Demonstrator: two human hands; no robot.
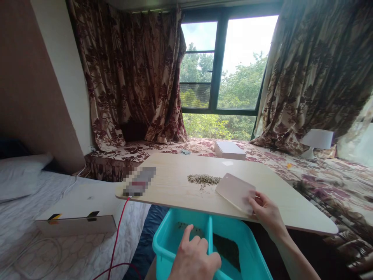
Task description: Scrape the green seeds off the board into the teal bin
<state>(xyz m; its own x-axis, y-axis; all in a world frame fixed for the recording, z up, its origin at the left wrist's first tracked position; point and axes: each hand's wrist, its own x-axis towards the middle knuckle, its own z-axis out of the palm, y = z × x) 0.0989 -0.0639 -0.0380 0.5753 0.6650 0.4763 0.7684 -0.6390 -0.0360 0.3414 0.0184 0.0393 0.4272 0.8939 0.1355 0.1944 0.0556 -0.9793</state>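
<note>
My right hand [266, 213] grips the near corner of a pale flat scraper card [235, 191] lying on the light wooden table [175, 186]. Just left of the card is a small heap of dark seeds [204, 179]. My left hand [194, 258] holds the centre divider of a turquoise plastic bin [163, 243] below the table's near edge, fingers curled over it and the index finger stretched forward. Both compartments of the bin hold dark seeds; the right one holds more.
A blurred-out device [140, 181] with a red cable [118, 233] lies at the table's left end. A white box [230, 149] and a lamp [317, 140] sit on the floral window seat. A bed with a pillow [20, 175] is on the left.
</note>
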